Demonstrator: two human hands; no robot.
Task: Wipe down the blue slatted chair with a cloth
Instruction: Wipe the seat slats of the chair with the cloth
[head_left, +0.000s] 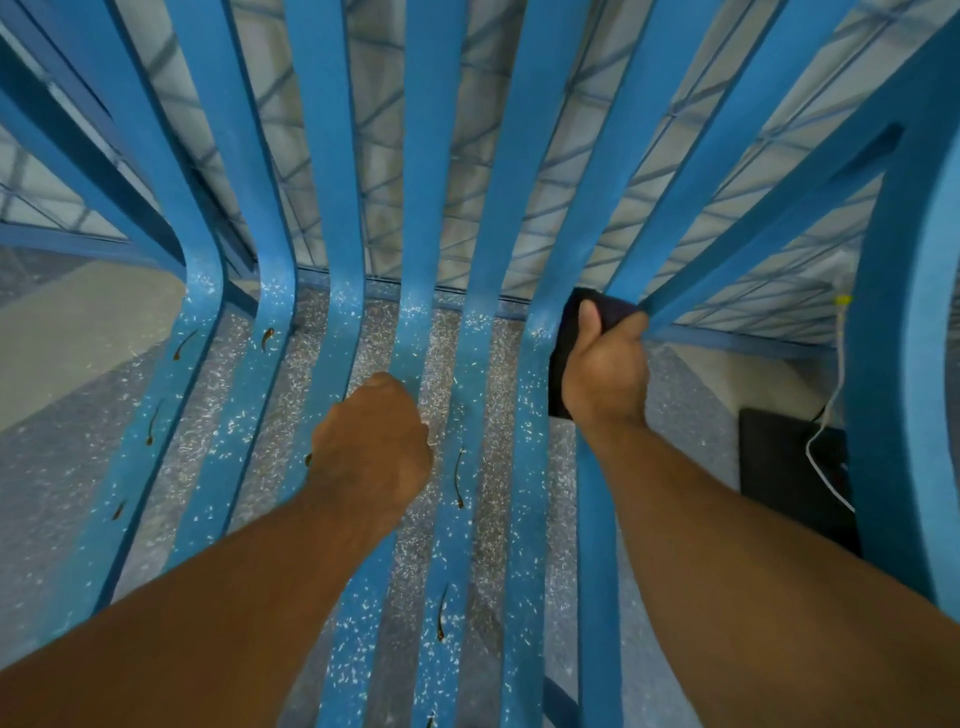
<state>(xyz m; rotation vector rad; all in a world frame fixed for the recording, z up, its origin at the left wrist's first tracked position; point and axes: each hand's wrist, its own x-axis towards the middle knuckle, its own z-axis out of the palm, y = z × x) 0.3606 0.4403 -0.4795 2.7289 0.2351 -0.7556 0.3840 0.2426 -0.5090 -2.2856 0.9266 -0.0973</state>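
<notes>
The blue slatted chair (332, 156) fills the view, its curved slats running from the backrest down into the seat. White specks and a few small brown bits lie on the seat slats. My right hand (605, 369) grips a dark cloth (587, 306) and presses it on a right-side slat at the bend between seat and back. My left hand (376, 441) is curled in a fist around a middle seat slat; its fingers are hidden under it.
The chair's right armrest (904, 364) curves down at the far right. Beyond it a white cable (826, 431) hangs over a black box (789, 467) on the speckled floor. A blue-framed glass wall (623, 218) shows behind the slats.
</notes>
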